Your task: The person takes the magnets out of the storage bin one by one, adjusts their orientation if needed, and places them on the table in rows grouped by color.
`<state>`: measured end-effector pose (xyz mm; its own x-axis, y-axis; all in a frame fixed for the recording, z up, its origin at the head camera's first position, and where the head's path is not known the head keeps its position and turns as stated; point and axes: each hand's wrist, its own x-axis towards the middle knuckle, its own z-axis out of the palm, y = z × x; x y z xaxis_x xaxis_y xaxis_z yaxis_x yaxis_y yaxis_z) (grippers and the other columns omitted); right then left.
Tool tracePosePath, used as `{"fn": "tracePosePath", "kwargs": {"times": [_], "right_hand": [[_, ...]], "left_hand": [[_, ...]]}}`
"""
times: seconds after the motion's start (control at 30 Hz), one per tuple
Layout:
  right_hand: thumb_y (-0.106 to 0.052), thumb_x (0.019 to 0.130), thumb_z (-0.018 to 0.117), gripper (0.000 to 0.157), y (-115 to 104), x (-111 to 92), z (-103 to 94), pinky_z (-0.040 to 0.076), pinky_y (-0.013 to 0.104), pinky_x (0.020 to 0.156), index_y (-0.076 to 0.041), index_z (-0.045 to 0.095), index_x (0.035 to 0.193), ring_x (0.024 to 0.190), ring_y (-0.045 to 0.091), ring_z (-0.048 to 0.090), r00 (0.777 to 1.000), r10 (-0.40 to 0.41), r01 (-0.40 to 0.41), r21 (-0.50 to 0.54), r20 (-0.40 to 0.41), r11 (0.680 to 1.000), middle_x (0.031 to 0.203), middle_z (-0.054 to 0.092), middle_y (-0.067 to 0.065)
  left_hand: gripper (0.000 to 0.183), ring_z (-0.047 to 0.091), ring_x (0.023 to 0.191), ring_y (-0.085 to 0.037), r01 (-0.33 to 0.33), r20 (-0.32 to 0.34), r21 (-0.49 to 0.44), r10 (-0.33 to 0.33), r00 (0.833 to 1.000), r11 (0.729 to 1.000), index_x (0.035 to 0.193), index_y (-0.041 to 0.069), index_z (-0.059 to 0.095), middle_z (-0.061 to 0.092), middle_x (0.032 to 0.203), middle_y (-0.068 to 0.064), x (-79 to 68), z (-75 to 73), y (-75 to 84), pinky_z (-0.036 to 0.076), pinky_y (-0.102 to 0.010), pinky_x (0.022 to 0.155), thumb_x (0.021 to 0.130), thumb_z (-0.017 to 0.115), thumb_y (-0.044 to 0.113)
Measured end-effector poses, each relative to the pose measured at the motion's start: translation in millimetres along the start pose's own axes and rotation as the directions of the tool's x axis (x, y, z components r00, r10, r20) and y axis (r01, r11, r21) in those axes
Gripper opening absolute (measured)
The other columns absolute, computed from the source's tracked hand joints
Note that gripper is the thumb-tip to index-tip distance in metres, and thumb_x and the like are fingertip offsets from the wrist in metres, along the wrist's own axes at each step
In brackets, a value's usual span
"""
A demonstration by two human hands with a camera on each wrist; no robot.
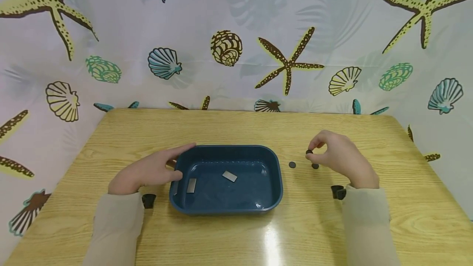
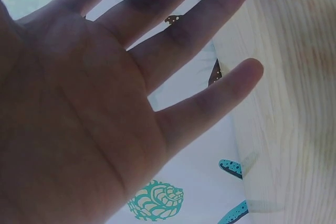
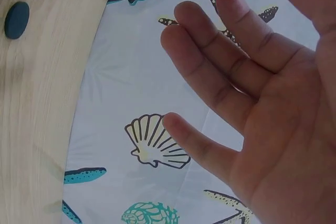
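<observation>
A dark blue rectangular tray (image 1: 236, 196) sits on the table. Inside it lie two small silver rectangular plates, one plate (image 1: 229, 176) near the middle and another plate (image 1: 191, 185) toward the left; a third greyish piece (image 1: 175, 188) shows at the left wall. My left hand (image 1: 151, 169) rests at the tray's left end, thumb and index finger at the rim, the other fingers spread straight in the left wrist view. Right of the tray, my right hand (image 1: 341, 155) pinches a small dark round disc (image 1: 309, 152) between thumb and index finger.
Two more dark discs lie on the wooden table (image 1: 221, 237): one disc (image 1: 292, 164) beside the tray's right side, another disc (image 1: 315, 166) under my right hand. A white cloth (image 1: 207, 89) printed with shells and starfish surrounds the table's back and sides.
</observation>
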<state>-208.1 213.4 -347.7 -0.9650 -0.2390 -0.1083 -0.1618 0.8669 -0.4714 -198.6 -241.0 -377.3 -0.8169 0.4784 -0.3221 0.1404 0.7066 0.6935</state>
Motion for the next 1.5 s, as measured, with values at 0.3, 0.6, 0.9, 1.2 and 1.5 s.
{"fn": "tracePosePath", "kwargs": {"times": [0.3,0.6,0.9,1.2,1.5], "right_hand": [[-0.028,0.094,0.073,0.023,16,-6,-8.1,0.052,0.049,0.088,-0.01,0.072,0.108,0.11,0.036,0.063,0.999,0.05,-0.051,0.029,0.01,0.998,0.124,0.066,0.021],[-0.031,0.094,0.072,0.024,24,-7,-8.1,0.052,0.047,0.086,-0.012,0.072,0.108,0.11,0.034,0.061,0.995,0.088,-0.09,0.057,0.037,0.994,0.126,0.065,0.02],[-0.035,0.095,0.071,0.03,32,-4,-8.5,0.051,0.05,0.088,-0.01,0.071,0.113,0.112,0.036,0.059,0.987,0.137,-0.142,0.047,0.08,0.989,0.13,0.062,0.022],[-0.033,0.096,0.071,0.025,39,-3,-6.3,0.05,0.047,0.086,-0.011,0.071,0.109,0.107,0.034,0.058,0.981,0.165,-0.171,0.055,0.098,0.984,0.126,0.062,0.02],[-0.03,0.095,0.071,0.025,52,-2,-4.8,0.049,0.041,0.081,-0.007,0.071,0.106,0.096,0.029,0.059,0.978,0.179,-0.187,0.064,0.11,0.98,0.114,0.066,0.016]], "left_hand": [[0.084,0.054,0.134,-0.047,0.01,-0.007,0.005,-0.01,1.0,1.0,0.166,0.014,0.022,0.049,0.154,-0.026,0.7,0.4,-0.3,0.049,-0.033,0.082,0.091,0.06,0.01],[0.084,0.055,0.133,-0.047,-0.004,-0.001,0.011,0.004,1.0,1.0,0.166,0.013,0.021,0.049,0.154,-0.025,0.6,-0.2,-0.7,0.05,-0.034,0.085,0.091,0.06,0.011],[0.085,0.054,0.133,-0.048,-0.005,0.0,0.002,0.005,1.0,1.0,0.166,0.013,0.02,0.048,0.155,-0.027,0.4,0.0,-1.4,0.049,-0.034,0.081,0.091,0.06,0.01],[0.085,0.054,0.134,-0.047,0.011,-0.007,0.01,-0.011,1.0,1.0,0.166,0.016,0.021,0.048,0.155,-0.025,2.1,0.5,-2.5,0.049,-0.034,0.082,0.09,0.059,0.011],[0.085,0.055,0.133,-0.047,0.002,-0.005,0.006,-0.002,1.0,1.0,0.166,0.014,0.021,0.05,0.153,-0.025,2.2,0.1,-2.7,0.048,-0.034,0.08,0.09,0.059,0.01]]}}
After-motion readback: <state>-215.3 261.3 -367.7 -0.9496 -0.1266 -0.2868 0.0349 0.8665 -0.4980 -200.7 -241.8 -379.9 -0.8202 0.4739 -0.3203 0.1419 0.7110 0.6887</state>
